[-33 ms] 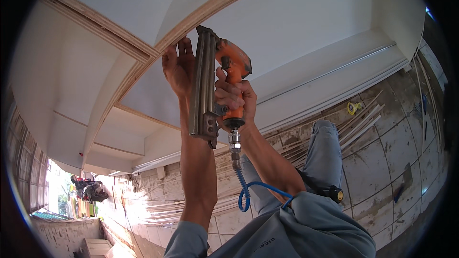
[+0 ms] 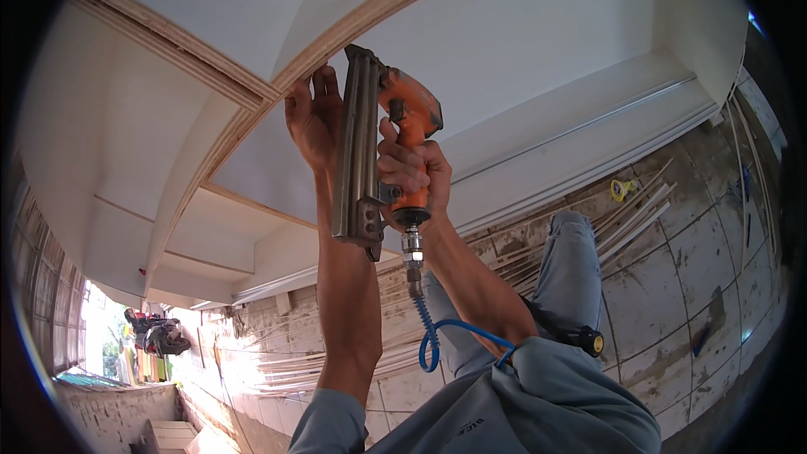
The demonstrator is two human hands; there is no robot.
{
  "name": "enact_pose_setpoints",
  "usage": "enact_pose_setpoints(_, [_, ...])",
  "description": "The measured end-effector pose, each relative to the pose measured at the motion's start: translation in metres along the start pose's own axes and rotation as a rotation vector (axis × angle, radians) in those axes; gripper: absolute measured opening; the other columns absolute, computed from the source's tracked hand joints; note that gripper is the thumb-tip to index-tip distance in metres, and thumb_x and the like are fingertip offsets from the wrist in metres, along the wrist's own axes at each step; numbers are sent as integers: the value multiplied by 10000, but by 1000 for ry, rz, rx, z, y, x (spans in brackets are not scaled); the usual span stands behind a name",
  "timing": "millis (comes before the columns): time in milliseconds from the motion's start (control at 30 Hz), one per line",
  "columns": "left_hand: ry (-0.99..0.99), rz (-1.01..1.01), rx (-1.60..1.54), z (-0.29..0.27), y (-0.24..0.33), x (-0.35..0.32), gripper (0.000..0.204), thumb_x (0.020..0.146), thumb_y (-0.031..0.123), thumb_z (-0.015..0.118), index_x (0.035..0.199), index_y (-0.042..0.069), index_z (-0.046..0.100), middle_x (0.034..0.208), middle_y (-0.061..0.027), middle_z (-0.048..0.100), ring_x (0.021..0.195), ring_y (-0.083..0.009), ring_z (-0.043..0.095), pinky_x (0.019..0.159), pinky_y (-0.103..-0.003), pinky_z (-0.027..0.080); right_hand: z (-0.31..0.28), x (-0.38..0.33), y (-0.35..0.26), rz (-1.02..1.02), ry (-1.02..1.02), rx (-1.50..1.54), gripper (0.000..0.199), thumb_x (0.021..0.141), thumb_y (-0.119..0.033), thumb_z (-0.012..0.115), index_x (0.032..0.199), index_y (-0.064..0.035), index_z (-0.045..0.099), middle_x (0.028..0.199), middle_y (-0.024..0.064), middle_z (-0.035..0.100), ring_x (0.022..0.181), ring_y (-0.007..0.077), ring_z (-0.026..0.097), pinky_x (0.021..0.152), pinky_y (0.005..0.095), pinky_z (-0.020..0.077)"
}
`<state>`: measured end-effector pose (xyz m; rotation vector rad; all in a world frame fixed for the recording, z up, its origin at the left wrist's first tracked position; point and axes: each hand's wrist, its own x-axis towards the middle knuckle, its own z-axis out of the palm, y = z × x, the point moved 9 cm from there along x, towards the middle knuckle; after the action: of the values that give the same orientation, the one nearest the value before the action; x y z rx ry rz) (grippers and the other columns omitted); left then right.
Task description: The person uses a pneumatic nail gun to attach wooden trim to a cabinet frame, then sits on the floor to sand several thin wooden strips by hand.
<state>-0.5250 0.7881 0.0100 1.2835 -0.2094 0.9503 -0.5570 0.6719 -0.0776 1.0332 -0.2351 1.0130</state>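
Note:
My right hand (image 2: 409,170) is wrapped round the grip of an orange pneumatic nail gun (image 2: 411,99). The gun's long metal magazine (image 2: 356,151) stands nearly upright, its top end close to the light wooden edge (image 2: 370,10) of a white cabinet panel. From the base of the grip, a metal coupling leads to a coiled blue air hose (image 2: 431,345). My left hand (image 2: 313,130) is raised beside the magazine with its fingers stretched up against the wooden edge. The magazine covers part of that hand, and the exact contact at the nose of the gun cannot be made out.
White cabinet compartments (image 2: 538,42) with bare wooden edges surround my hands. Thin wooden strips (image 2: 630,219) lie on the stained tiled floor (image 2: 706,252), beside a small yellow object (image 2: 623,191). A dark machine (image 2: 160,336) stands by the bright opening at far left.

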Motion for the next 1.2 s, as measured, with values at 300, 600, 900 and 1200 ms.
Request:
enact_pose_setpoints(300, [25,-27,-23,-5,-3,1,584,922,539,623,1272,76,554,1046,12,563,972,-87,553,799,-270,513,-2,2,-1,17,-36,-2,449,834,-96,470,1223,114,549,695,25,504,480,81,418,489,252,482])
enact_pose_setpoints(600, [-5,34,-390,2,5,1,179,948,114,648,1104,40,596,1121,-116,638,1087,-237,593,1021,-390,469,-14,-9,-2,19,-5,51,476,844,-103,463,1258,117,542,695,19,478,491,80,416,499,260,457])
enact_pose_setpoints(900, [16,53,-179,-7,21,-11,276,962,190,648,1184,39,586,1170,-131,642,1131,-291,595,1007,-425,449,-30,-18,16,41,35,73,486,841,-102,471,1269,120,536,704,29,482,501,83,423,506,264,464])
enact_pose_setpoints(1200, [163,116,-120,-46,48,-16,284,957,230,660,1167,46,609,1171,-111,651,1126,-264,604,955,-374,471,-31,-10,33,67,20,101,490,834,-100,481,1267,124,533,715,31,494,505,90,423,493,249,465])
